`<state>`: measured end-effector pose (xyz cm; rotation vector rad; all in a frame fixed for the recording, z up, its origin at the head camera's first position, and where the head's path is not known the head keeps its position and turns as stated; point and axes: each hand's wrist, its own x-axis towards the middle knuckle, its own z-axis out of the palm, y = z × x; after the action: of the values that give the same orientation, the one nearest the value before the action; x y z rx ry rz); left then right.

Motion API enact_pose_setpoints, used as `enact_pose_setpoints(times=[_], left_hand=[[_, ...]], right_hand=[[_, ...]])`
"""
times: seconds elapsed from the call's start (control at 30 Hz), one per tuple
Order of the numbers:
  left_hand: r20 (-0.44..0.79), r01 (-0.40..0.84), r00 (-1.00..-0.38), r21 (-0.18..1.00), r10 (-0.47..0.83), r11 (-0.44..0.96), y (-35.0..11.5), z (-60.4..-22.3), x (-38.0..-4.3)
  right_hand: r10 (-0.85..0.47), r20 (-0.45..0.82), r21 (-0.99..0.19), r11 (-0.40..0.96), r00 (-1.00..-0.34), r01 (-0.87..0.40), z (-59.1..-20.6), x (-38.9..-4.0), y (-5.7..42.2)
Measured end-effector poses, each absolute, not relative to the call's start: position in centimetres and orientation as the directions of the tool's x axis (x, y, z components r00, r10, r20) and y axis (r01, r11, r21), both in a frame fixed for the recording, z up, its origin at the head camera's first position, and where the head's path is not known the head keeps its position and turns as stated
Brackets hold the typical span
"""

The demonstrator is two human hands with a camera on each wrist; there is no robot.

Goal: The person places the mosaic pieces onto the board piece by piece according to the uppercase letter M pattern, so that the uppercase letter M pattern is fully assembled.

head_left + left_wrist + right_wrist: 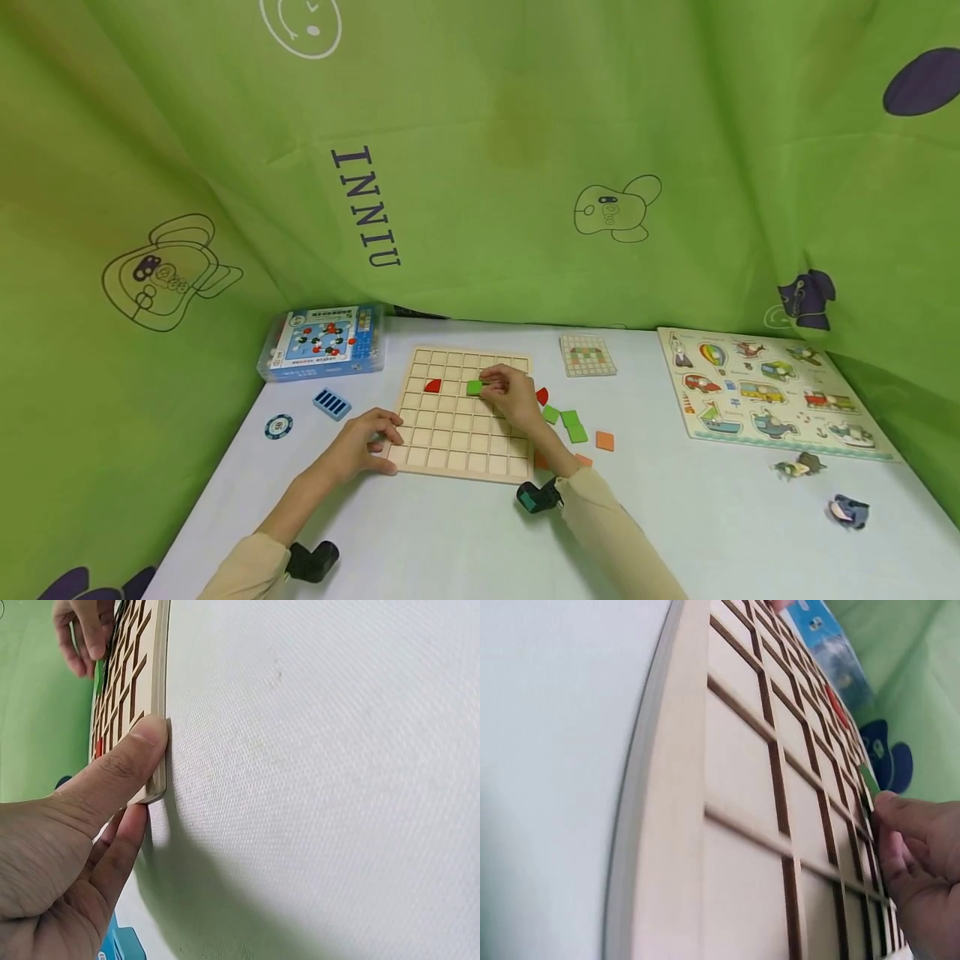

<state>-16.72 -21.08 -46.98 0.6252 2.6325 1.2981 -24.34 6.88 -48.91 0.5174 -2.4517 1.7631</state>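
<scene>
A wooden grid board [448, 437] lies on the white table, with a red quarter-circle tile [432, 386] in its upper left part. My left hand [363, 446] holds the board's near left corner. In the left wrist view, its thumb [124, 766] presses the board's edge and the fingers sit round the corner. Over the upper middle of the grid, my right hand [512, 395] pinches a green square tile [474, 388] between thumb and fingertips. Whether that tile touches the board is unclear. The right wrist view shows the green tile [868, 780] at the fingertips.
Right of the board lie green tiles [576, 433], orange tiles [605, 441] and another red piece [542, 397]. A pattern card [588, 356] and a vehicle puzzle board [772, 396] lie farther right. At left are a plastic box [322, 342], a blue striped block [332, 403] and a round chip [278, 427].
</scene>
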Motion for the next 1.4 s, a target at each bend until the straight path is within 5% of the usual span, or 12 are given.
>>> enact_pose_setpoints(times=[0.57, 0.93, 1.07, 1.4], left_hand=[[0.078, 0.334, -0.892, 0.776, 0.445, 0.535, -20.2, -46.9, -16.9], [0.097, 0.351, -0.886, 0.778, 0.453, 0.521, -20.4, -47.4, -17.1], [0.159, 0.401, -0.874, 0.771, 0.460, 0.495, -20.7, -47.8, -17.1], [0.079, 0.329, -0.898, 0.773, 0.433, 0.542, -21.5, -47.5, -17.0]], right_hand=[[-0.283, 0.266, -0.867, 0.349, -0.922, -0.357, -48.9, -25.4, 4.9], [-0.337, 0.228, -0.908, 0.265, -0.914, -0.324, -46.8, -24.4, 5.0], [-0.358, 0.187, -0.934, 0.222, -0.915, -0.278, -44.6, -22.6, 5.8], [-0.357, 0.140, -0.947, 0.224, -0.923, -0.231, -47.6, -21.3, 12.0]])
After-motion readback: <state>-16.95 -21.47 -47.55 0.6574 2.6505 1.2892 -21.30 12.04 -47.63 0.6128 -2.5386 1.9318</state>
